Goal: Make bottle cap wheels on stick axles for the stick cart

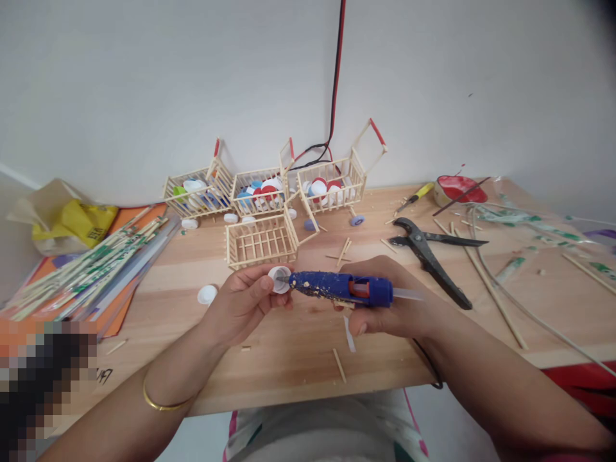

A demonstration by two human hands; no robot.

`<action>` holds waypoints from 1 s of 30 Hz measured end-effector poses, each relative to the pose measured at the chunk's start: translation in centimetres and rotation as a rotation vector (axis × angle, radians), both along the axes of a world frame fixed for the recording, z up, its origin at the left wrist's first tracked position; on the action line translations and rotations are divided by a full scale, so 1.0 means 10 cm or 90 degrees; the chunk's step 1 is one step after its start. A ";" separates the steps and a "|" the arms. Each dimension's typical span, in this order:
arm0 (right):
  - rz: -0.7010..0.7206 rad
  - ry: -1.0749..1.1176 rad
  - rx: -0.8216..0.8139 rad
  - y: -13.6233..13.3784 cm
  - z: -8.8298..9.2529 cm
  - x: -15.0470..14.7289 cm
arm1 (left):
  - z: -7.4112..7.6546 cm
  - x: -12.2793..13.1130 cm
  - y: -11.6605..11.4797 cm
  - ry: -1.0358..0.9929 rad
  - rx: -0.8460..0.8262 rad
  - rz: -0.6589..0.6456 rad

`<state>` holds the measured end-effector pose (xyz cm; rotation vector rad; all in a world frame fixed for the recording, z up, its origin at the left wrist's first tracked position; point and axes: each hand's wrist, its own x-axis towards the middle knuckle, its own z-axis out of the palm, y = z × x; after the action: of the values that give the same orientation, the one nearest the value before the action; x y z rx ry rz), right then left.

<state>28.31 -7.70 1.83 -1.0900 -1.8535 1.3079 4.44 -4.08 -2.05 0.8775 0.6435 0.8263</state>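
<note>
While the left hand (240,301), half curled, pinches a white bottle cap (275,274), the right hand (402,317) wraps around a blue glue gun (322,284), whose nozzle (285,280) points into the cap. Beyond the glue gun stands a small stick basket (257,221); right of the glue gun lie black pliers (426,258); left of it, a second white cap (206,294).

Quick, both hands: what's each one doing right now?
Left hand: closed, holding a white bottle cap.
Right hand: closed around a blue glue gun, nozzle at the cap.
</note>
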 end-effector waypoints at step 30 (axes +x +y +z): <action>0.002 0.148 -0.030 -0.01 -0.13 0.00 | -0.02 0.05 -0.02 -0.076 -0.086 0.007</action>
<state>28.28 -7.81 0.49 -0.9164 -1.6611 1.4207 4.92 -4.30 -2.25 0.6978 0.5934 0.8288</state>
